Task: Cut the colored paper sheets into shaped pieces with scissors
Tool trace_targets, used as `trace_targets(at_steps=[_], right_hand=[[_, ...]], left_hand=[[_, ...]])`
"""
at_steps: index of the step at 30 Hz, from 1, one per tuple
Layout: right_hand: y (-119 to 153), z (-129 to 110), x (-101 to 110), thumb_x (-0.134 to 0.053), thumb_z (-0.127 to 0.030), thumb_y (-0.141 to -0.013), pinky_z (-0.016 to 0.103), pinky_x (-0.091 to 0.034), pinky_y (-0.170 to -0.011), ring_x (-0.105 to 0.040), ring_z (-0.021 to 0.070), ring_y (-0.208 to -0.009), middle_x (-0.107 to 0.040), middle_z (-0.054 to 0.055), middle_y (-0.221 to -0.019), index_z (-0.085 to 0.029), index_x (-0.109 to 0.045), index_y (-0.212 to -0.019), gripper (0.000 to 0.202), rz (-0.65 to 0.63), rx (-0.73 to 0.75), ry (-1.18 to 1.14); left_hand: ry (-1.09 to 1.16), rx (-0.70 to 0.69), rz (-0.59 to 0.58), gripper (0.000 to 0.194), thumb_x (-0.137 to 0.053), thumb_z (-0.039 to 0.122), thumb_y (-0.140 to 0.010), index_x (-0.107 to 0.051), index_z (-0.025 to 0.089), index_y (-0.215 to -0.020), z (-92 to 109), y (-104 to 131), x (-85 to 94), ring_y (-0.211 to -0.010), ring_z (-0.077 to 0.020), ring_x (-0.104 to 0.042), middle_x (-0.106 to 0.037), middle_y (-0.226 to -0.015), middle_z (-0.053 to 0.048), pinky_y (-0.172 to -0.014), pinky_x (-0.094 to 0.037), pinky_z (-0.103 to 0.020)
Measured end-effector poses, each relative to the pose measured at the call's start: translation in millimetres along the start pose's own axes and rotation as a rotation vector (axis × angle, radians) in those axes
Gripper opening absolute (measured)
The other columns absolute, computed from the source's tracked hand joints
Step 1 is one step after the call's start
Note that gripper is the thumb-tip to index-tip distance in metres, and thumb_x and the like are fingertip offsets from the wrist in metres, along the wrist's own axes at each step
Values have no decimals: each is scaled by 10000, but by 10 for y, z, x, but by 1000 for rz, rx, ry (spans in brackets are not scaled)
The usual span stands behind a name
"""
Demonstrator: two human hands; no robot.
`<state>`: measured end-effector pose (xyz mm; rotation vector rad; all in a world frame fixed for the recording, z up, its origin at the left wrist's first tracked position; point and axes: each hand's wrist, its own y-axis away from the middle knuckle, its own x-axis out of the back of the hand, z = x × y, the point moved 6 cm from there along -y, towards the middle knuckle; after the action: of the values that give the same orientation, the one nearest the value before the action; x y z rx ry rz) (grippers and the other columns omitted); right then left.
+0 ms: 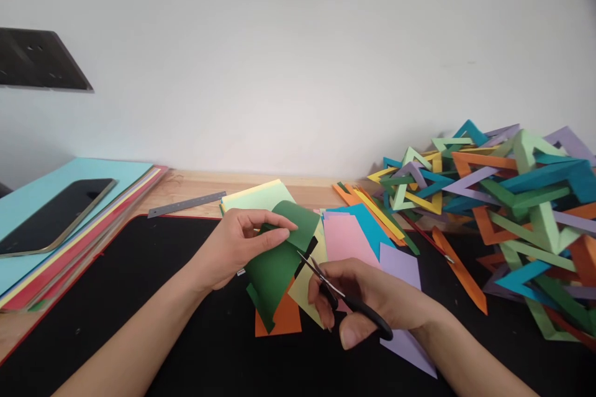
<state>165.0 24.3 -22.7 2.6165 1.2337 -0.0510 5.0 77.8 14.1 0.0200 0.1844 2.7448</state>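
Note:
A sheet of dark green paper (274,270) is pinched between the thumb and fingers of my left hand (246,239), its upper part curling over. My right hand (367,298) grips black-handled scissors (356,307), blades parted, with the tips at the right edge of the green sheet. Under and around the green sheet lie an orange paper piece (286,316), a pale yellow piece (305,291), a pink piece (347,239) and a lilac piece (400,267). Part of the green paper is hidden behind my left fingers.
Folded paper frames (526,211) heap up on the right. A phone (56,214) rests on stacked coloured sheets (125,170) at left. A metal ruler (186,205) lies behind the black mat (153,273). Orange and yellow strips (382,214) lie by the wall (279,62).

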Motion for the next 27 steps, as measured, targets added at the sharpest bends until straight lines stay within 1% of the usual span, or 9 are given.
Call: trace_targets(at_steps=[2, 4, 6, 9, 12, 15, 20, 24, 27], right_hand=[[3, -8, 2, -837, -347, -606, 250, -426, -654, -549, 133, -708, -607, -2, -724, -157, -607, -925, 436, 17, -8, -1], [6, -13, 7, -850, -318, -584, 234, -403, -625, -513, 119, -675, -579, -17, -685, -152, -607, -902, 433, 33, -24, -3], [8, -16, 9, -844, -309, -591, 225, -379, -602, -488, 110, -658, -557, -24, -674, -149, -605, -890, 415, 35, -35, 5], [7, -15, 23, -813, -329, -634, 219, -354, -580, -472, 102, -642, -542, -22, -686, -147, -599, -886, 377, 38, -42, 24], [3, 7, 53, -807, -368, -633, 215, -348, -565, -475, 101, -637, -541, -22, -696, -151, -593, -902, 407, 65, -67, 47], [-4, 32, 61, -809, -403, -624, 212, -348, -558, -479, 100, -634, -539, -26, -694, -158, -591, -916, 438, 66, -86, 47], [-12, 32, 49, -816, -357, -627, 202, -340, -555, -477, 94, -634, -540, -27, -691, -150, -602, -928, 423, 43, -72, 24], [-1, 28, 40, -801, -363, -649, 201, -332, -543, -470, 96, -629, -532, -27, -684, -149, -602, -911, 392, 45, -82, 25], [10, 31, 40, -805, -368, -642, 201, -330, -543, -468, 96, -631, -531, -26, -692, -149, -601, -906, 399, 55, -105, 36]], left_hand=[[-9, 13, -7, 220, -761, 359, -695, -747, 186, -830, -7, -2, -13, -580, -97, -602, -699, -691, -14, -524, -460, -166], [-22, 17, 23, 232, -757, 373, -697, -744, 190, -839, -5, 1, 12, -602, -108, -614, -714, -720, -25, -538, -470, -177], [-42, 13, 54, 244, -753, 384, -699, -742, 193, -849, 5, 6, 48, -615, -122, -625, -724, -740, -37, -540, -478, -188], [-42, 11, 68, 241, -754, 379, -698, -739, 199, -857, 13, 10, 79, -628, -134, -638, -729, -749, -41, -539, -484, -194], [-31, 24, 39, 219, -755, 359, -696, -738, 202, -848, 5, 0, 62, -588, -119, -620, -710, -700, -22, -512, -471, -184], [-92, 15, -14, 190, -725, 344, -729, -740, 204, -857, 1, -13, 9, -545, -91, -570, -672, -657, 0, -474, -424, -160], [-303, -28, -29, 199, -668, 350, -768, -743, 199, -874, -2, -7, -35, -480, -73, -453, -584, -565, 15, -419, -299, -165], [-407, -47, -51, 235, -635, 380, -781, -737, 203, -895, -12, 3, -45, -473, -90, -422, -567, -563, 8, -417, -272, -197], [-459, -55, -66, 242, -623, 389, -785, -737, 206, -894, -9, 4, -51, -467, -88, -377, -534, -548, 16, -414, -239, -204]])
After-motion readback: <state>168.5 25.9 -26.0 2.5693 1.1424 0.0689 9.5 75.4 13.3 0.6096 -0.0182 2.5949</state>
